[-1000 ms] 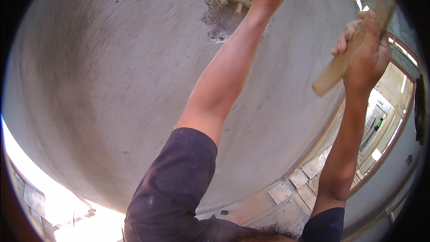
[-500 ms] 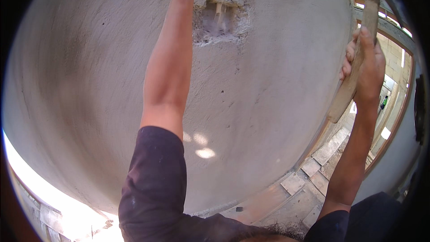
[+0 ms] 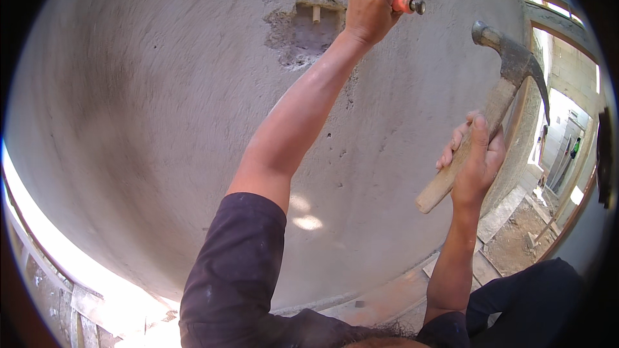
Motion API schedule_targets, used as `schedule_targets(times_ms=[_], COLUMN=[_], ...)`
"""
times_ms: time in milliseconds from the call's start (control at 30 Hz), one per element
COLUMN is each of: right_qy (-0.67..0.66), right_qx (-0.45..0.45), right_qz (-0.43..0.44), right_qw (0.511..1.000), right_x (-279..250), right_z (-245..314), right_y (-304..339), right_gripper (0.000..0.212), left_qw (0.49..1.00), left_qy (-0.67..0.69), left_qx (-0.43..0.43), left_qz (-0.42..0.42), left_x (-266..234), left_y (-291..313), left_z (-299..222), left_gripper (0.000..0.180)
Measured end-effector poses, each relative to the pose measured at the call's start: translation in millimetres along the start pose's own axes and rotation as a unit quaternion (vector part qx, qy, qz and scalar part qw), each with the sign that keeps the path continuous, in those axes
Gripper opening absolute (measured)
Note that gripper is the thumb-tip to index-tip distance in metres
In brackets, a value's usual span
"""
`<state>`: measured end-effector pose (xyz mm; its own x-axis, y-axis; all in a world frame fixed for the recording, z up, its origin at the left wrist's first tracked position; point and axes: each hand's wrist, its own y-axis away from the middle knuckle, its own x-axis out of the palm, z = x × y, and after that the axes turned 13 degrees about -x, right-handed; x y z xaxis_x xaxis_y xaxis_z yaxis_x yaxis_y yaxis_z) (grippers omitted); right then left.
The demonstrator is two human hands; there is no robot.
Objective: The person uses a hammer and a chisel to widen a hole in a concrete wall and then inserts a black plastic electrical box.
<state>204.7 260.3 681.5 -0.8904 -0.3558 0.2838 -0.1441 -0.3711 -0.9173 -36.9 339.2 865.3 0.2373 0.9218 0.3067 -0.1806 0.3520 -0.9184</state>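
My left hand [image 3: 372, 9] is wrapped round a chisel [image 3: 404, 4] with an orange-red grip and a metal striking end that points right. Its blade lies at the upper right edge of a rough rectangular recess [image 3: 311, 35] cut into the grey plastered wall [image 3: 174, 109]. A short pale pipe end [image 3: 316, 14] sticks down from the recess's top edge. To the right, my right hand [image 3: 474, 154] grips the wooden handle of a claw hammer [image 3: 500, 93]. The hammer's head is up, apart from the chisel, with its round face toward the chisel's end.
At the right is a wooden-framed opening [image 3: 570, 58] with a further room behind it. Boards or tiles [image 3: 387, 293] lie along the foot of the wall. Bright light comes in at the lower left. My dark-trousered leg [image 3: 529, 299] shows at the lower right.
My left hand has come down and right with the chisel, from above the recess to its right edge. My right hand has lowered and moved left, bringing the hammer closer to the chisel.
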Motion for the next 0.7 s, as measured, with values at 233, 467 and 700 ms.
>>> schedule_targets(times_ms=[233, 467, 700], right_qy=[-0.125, -0.064, -0.185], right_qx=[-0.047, 0.064, -0.1], right_qz=[-0.102, 0.087, -0.15], right_qw=[0.986, 0.992, 0.966], right_x=[10, 23, 35], right_z=[-26, -63, -98], right_y=[-11, -49, -43], right_gripper=[0.035, 0.037, 0.034], left_qw=[0.999, 0.999, 0.999], left_qy=[0.017, 0.002, -0.027], left_qx=[-0.014, 0.018, 0.018], left_qz=[-0.032, -0.035, -0.036], left_x=[1, 8, 21], left_y=[3, 7, 8], left_z=[-17, -11, -14], left_gripper=[0.019, 0.018, 0.02])
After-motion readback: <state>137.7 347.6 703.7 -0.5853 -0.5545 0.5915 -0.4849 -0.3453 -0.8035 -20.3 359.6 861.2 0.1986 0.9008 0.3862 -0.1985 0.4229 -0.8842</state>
